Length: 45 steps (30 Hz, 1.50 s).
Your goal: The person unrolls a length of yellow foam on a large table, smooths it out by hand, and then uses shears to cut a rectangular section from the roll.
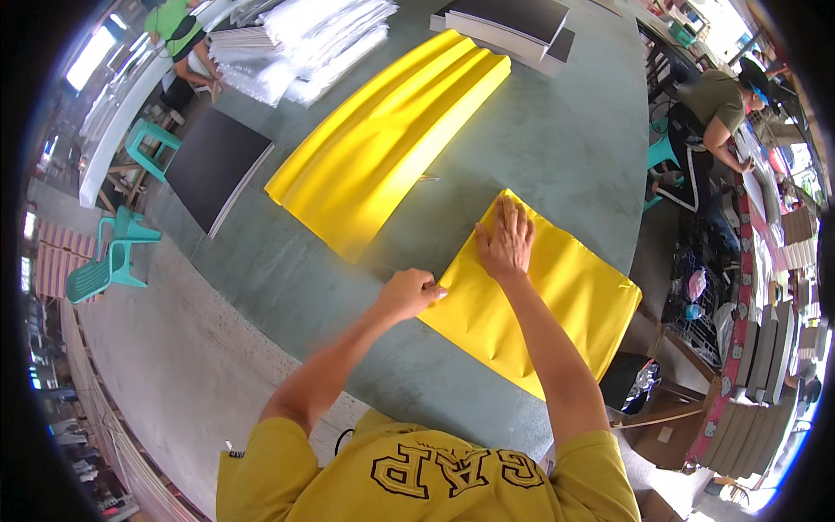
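A yellow sheet (557,296), folded into a rectangle with soft creases, lies on the grey-green table (557,130) right in front of me. My right hand (507,244) rests flat on its upper left part, fingers stretched toward the far corner. At the sheet's left edge my left hand (410,294) is closed, with thumb and fingers pinching that edge. Farther up the table, to the left, spreads a larger yellow sheet (383,148) with long ridges running along it. Whether the sheets are cloth or plastic I cannot tell.
Black-topped boards (217,170) lie at the table's left edge; a similar stack (513,22) and plastic-wrapped bundles (304,43) stand at the far side. Green plastic chairs (113,252) are on the floor at left. One person (718,122) works at right, another (178,39) far left.
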Tool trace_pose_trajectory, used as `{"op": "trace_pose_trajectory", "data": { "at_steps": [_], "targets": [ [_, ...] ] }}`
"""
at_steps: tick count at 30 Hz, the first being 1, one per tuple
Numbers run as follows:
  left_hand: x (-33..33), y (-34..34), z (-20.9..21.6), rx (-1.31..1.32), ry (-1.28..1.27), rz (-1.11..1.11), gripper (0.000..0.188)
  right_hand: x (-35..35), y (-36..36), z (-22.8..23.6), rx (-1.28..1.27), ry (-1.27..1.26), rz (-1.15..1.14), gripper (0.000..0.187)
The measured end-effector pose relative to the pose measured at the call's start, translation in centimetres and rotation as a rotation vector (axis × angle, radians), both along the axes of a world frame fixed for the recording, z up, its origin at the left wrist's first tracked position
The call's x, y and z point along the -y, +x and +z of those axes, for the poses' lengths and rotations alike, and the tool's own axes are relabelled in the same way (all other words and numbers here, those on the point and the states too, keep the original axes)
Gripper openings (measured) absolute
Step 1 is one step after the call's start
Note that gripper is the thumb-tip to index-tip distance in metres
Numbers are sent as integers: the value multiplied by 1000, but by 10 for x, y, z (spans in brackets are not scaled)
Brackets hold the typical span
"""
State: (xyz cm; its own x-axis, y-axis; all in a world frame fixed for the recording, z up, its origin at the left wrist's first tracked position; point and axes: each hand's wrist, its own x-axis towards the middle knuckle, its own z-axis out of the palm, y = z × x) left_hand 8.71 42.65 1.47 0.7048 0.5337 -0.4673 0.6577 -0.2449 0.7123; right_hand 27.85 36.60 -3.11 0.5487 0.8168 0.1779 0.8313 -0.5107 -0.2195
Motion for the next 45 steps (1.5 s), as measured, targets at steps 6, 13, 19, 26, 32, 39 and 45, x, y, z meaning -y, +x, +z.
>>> {"op": "trace_pose_trajectory", "data": {
  "at_steps": [6, 13, 19, 26, 32, 39, 45],
  "targets": [
    [18, -15, -6, 172, 145, 51, 32, -2, 0, 1, -43, -92, 59, 66],
    [17, -13, -6, 139, 221, -35, 25, 1, 0, 0, -39, -106, 81, 67],
    [17, -9, -11, 24, 270, -25, 33, -1, 1, -3, 12, -68, 54, 67],
    [13, -14, -14, 92, 242, -59, 32, -1, 0, 2, -29, -121, 92, 66],
    [12, -14, -14, 124, 225, -87, 34, -1, -1, 2, -18, -114, 99, 65],
    [7, -22, -10, 29, 179, -120, 40, -3, -1, -1, 18, -122, 85, 65],
    [10, -38, 7, -32, 57, -62, 40, -3, 1, -2, 29, -151, 67, 66]
  ]
}}
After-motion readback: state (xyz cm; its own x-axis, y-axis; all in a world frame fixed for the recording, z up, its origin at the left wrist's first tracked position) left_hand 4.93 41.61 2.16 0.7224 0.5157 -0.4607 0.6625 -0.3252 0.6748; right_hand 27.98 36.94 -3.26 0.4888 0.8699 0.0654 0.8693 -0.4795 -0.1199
